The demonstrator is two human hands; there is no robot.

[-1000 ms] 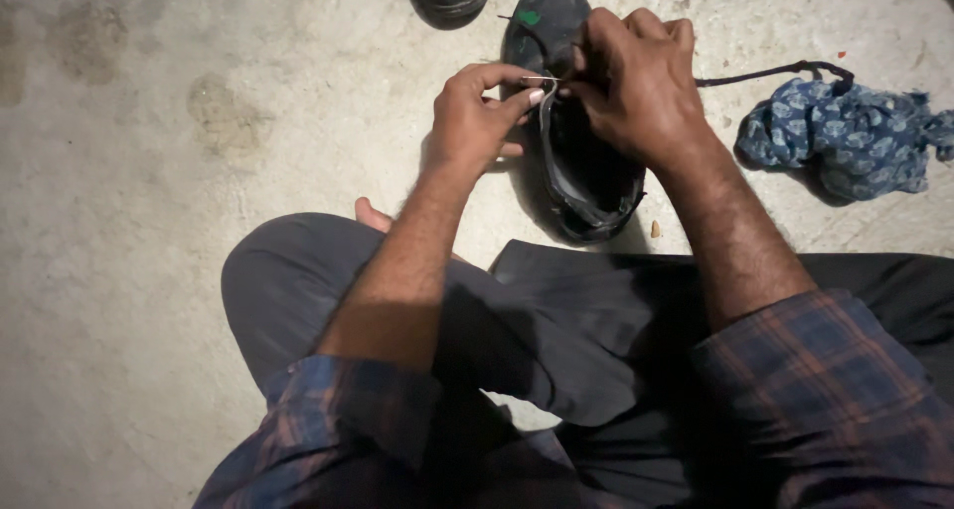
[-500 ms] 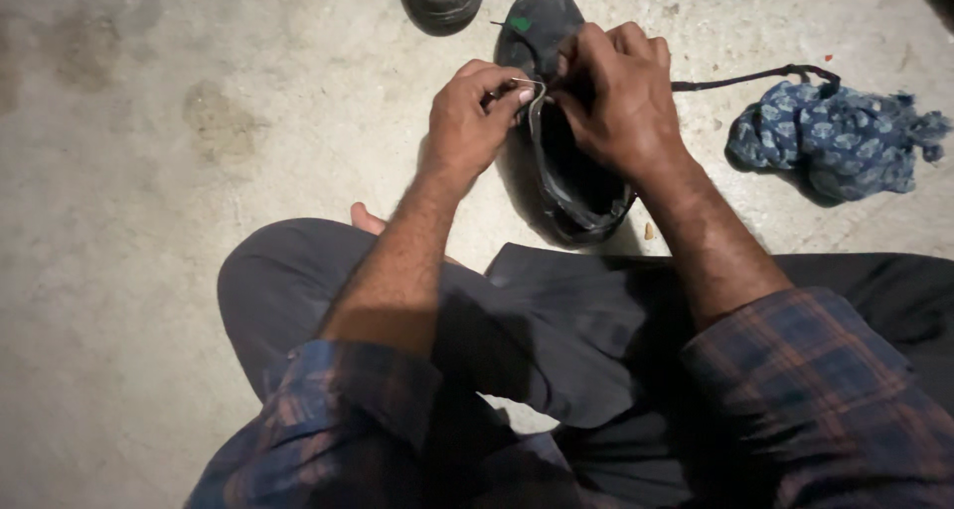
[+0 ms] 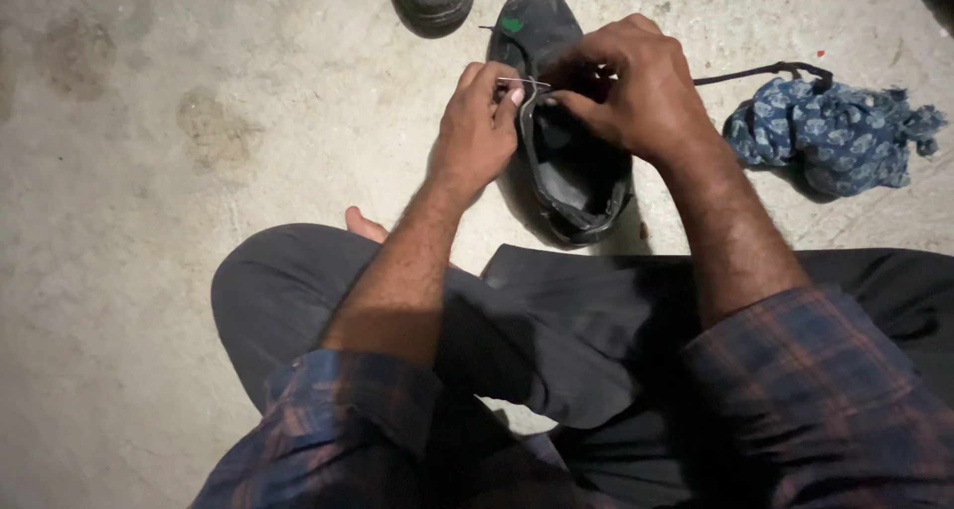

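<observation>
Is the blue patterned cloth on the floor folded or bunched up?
Bunched up. The blue patterned cloth lies in a crumpled heap with ragged edges on the concrete floor, right of the black shoe, touched by neither hand.

plaid sleeves [image 3: 815,390], dark trousers [image 3: 556,320], bare foot [image 3: 363,225]

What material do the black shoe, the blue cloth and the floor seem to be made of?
Black shoe: probably leather or a synthetic look-alike, dull and scuffed, with a stiff rim that keeps its shape. Blue cloth: soft woven fabric, seemingly cotton, printed, crumpled, frayed at the edges. Floor: likely bare concrete, rough, matte, stained.
</observation>
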